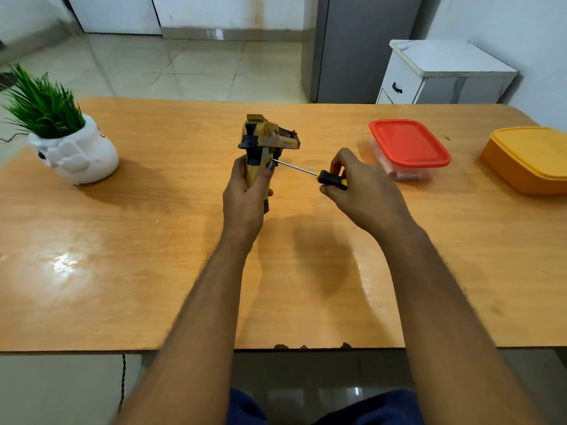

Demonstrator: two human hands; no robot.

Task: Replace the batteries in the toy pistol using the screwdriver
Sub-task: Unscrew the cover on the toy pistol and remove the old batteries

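- The worktop is orange wood-grain laminate, smooth and glossy.
- The toy pistol looks like matt yellow and black plastic.
- The screwdriver has a shiny metal shaft and a black-and-yellow plastic handle.
- The red lid is smooth plastic.
- The plant pot is glossy white ceramic.

Orange-brown wooden table glossy, light glare at left. Pale glossy tiled floor. White walls. Grey metal cabinet; white drawer unit beside it.
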